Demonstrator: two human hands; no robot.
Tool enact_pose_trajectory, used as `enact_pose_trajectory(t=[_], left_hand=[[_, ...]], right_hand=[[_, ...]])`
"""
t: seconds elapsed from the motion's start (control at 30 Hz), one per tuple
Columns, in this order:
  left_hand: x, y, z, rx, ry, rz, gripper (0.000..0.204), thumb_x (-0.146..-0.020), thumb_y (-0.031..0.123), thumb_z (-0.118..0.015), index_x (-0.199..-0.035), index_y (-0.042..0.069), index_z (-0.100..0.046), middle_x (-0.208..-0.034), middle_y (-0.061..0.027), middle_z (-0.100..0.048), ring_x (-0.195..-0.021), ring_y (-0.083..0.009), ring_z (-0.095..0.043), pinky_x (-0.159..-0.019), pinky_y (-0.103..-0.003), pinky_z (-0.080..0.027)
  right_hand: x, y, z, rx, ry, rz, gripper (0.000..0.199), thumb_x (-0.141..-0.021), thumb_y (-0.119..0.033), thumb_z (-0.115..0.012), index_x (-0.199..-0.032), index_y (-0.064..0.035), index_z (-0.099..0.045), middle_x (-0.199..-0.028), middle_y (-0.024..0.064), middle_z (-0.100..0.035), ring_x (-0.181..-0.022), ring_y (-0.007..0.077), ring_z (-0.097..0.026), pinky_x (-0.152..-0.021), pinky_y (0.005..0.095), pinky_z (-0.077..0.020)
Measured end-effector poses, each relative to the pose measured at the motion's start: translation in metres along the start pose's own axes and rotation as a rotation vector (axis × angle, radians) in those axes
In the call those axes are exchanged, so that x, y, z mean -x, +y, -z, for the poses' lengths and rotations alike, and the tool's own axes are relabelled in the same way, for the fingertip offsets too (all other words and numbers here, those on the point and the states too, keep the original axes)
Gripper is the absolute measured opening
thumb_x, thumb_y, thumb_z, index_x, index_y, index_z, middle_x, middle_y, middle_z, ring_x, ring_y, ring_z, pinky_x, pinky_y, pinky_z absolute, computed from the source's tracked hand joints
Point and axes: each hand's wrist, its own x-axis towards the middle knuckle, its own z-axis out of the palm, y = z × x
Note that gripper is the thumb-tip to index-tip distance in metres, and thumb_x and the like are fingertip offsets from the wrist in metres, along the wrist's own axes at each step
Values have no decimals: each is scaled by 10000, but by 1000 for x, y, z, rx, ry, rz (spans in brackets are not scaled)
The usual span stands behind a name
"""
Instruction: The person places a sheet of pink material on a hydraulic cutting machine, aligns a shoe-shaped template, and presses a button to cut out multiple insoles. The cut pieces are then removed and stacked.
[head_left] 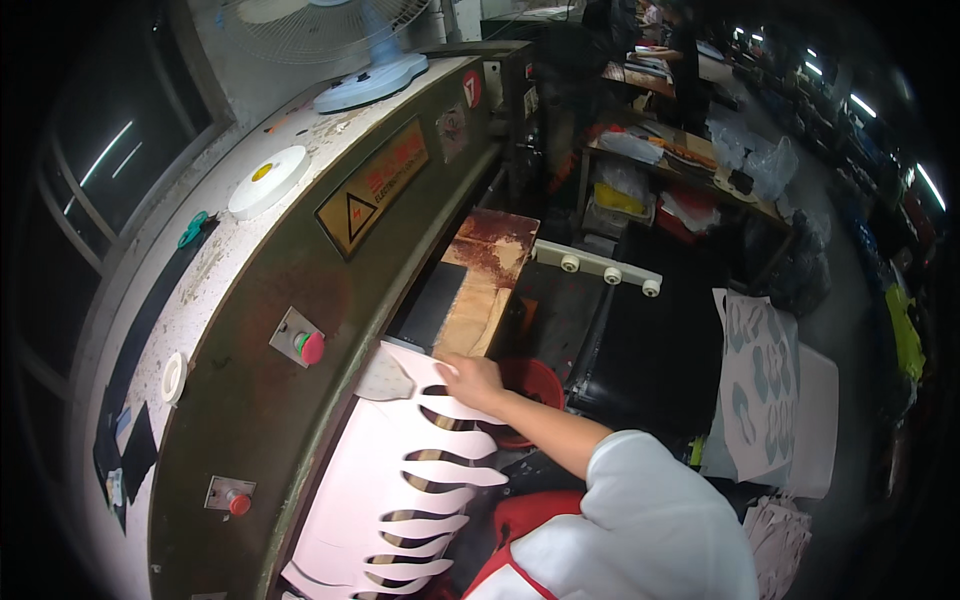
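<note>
My right hand (470, 381) reaches forward from a white sleeve and grips the far corner of a pale pink sheet (370, 480). The sheet has several curved, sole-like shapes cut out of its right side and lies on the bed of a large press (250, 330). A loose pale cut piece (386, 380) sits on the sheet just left of my fingers. Beyond the hand a worn, rust-stained board (488, 275) lies under the press head. My left hand is out of sight.
Red push buttons (312, 347) (238, 503) sit on the press front, with a yellow warning label above. A tape roll (268, 180) and a fan base (370, 82) rest on top. A red bucket (535, 385) stands right of my hand. Cut white sheets (760, 390) lie at right; another person (685, 60) works far back.
</note>
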Motion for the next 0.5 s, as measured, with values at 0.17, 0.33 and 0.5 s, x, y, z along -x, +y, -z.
enact_pose_trajectory(t=[0.17,0.33,0.5], left_hand=[[57,-20,12,51,83,33,239,-947,142,-467,-999,-61,-583,-893,-235,-621,-792,-361,-588,-705,-402,-479],[74,-22,35,276,90,59,237,-948,143,-466,-1045,-48,-568,-937,-222,-612,-825,-343,-585,-728,-397,-479],[97,26,83,454,143,118,245,-949,145,-466,-1092,-34,-553,-980,-209,-604,-858,-324,-581,-751,-392,-479]], right_hand=[[42,25,72,185,-35,-72,226,-813,-281,-636,-809,-63,-694,-633,158,-625,-597,350,-618,-559,447,-503],[43,9,63,67,-192,290,663,-693,-309,-720,-1280,-73,-520,-1250,245,-472,-1165,401,-413,-964,455,-397],[52,9,49,73,-490,313,896,-596,-347,-752,-1374,-57,-414,-1305,370,-324,-1291,517,-237,-1078,472,-294]])
